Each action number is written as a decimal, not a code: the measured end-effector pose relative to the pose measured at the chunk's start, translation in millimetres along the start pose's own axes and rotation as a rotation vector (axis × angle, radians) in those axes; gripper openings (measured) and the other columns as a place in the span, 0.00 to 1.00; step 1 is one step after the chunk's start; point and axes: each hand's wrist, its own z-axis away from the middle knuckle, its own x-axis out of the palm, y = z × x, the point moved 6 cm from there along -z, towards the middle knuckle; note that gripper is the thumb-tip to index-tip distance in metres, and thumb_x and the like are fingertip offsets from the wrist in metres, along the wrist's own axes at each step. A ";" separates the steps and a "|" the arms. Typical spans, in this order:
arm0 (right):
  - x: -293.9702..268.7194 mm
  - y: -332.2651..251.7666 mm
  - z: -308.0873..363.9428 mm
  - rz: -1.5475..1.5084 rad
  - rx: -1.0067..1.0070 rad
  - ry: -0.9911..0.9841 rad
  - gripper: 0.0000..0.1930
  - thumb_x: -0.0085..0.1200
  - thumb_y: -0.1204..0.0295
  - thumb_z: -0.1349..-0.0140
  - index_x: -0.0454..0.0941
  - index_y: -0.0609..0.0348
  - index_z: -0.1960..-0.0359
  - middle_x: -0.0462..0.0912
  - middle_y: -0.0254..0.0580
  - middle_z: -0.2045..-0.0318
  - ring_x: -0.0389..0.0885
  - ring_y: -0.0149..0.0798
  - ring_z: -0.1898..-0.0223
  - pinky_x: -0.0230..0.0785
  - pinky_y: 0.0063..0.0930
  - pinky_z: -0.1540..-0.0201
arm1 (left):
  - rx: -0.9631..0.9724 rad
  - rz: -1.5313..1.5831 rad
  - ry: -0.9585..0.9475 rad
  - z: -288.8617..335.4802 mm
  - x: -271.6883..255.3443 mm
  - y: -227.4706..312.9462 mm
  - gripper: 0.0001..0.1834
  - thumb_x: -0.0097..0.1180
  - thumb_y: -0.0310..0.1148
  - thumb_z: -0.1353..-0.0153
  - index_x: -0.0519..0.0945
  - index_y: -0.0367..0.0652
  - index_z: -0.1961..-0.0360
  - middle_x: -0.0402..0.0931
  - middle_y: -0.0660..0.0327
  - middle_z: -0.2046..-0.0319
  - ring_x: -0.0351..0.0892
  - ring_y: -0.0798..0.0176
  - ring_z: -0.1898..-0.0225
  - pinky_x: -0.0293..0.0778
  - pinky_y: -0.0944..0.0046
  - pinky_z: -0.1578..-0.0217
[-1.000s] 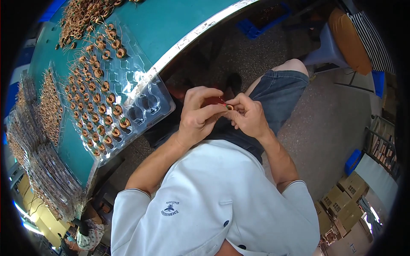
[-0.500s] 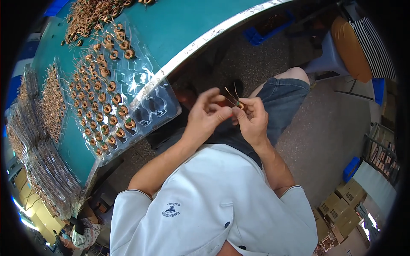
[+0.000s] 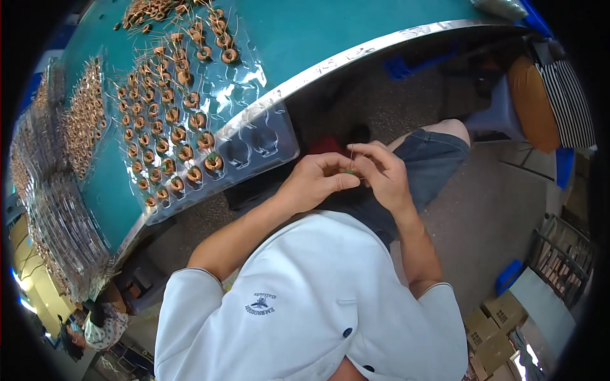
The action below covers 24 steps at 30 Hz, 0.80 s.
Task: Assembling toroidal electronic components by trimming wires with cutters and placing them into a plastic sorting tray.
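In front of my lap, both hands meet around a small copper-wound ring coil. My left hand (image 3: 318, 182) is closed, thumb and fingertips pinching at the coil, of which little more than a green spot (image 3: 350, 172) shows. My right hand (image 3: 386, 176) is closed against it from the other side, its bent fingers around a thin wire lead (image 3: 352, 154) that sticks up. The fingers hide most of the coil. To the left, a clear plastic tray (image 3: 279, 130) overhangs the table edge, with rows of similar copper ring coils (image 3: 178, 134), their leads upward.
The green table (image 3: 305, 32) has a pale curved edge. Loose coils (image 3: 149, 13) are heaped behind the tray; stacked filled trays (image 3: 67, 222) stand far left. A seated person in a striped top (image 3: 569, 105) is at the upper right. Cardboard boxes (image 3: 502, 317) stand lower right.
My hands have drawn closer together, and the left fingers, spread before, have closed in at the coil. The coil has turned and is now mostly hidden. The whole view has shifted slightly.
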 end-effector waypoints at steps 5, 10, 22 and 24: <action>-0.6 -16.6 -3.3 0.075 -0.230 0.014 0.04 0.56 0.77 0.37 0.80 0.64 0.64 0.77 0.38 0.72 0.77 0.27 0.72 0.69 0.19 0.71 | 0.027 -0.076 -0.052 -2.3 1.8 -2.6 0.12 0.66 0.33 0.42 0.81 0.36 0.63 0.78 0.67 0.70 0.73 0.77 0.68 0.71 0.72 0.67; -38.1 -43.3 -14.3 -0.358 -0.181 0.332 0.05 0.53 0.72 0.32 0.75 0.62 0.63 0.76 0.35 0.74 0.68 0.23 0.81 0.61 0.15 0.78 | -0.049 0.051 -0.025 11.6 8.9 -20.7 0.08 0.64 0.30 0.41 0.80 0.37 0.66 0.79 0.67 0.71 0.72 0.76 0.70 0.69 0.73 0.69; 16.2 -36.4 -5.0 0.272 -0.043 0.097 0.05 0.63 0.75 0.42 0.82 0.64 0.67 0.80 0.39 0.72 0.77 0.27 0.74 0.68 0.20 0.72 | 0.109 -0.207 0.147 6.9 -15.9 25.2 0.16 0.62 0.35 0.39 0.81 0.35 0.54 0.82 0.55 0.63 0.81 0.66 0.63 0.75 0.66 0.62; 21.3 -39.5 -8.5 0.288 -0.032 0.070 0.05 0.63 0.75 0.42 0.82 0.64 0.67 0.80 0.39 0.73 0.77 0.27 0.74 0.68 0.20 0.72 | 0.144 -0.316 0.168 10.7 -19.9 27.7 0.17 0.61 0.37 0.40 0.81 0.36 0.54 0.81 0.52 0.62 0.81 0.58 0.63 0.74 0.63 0.61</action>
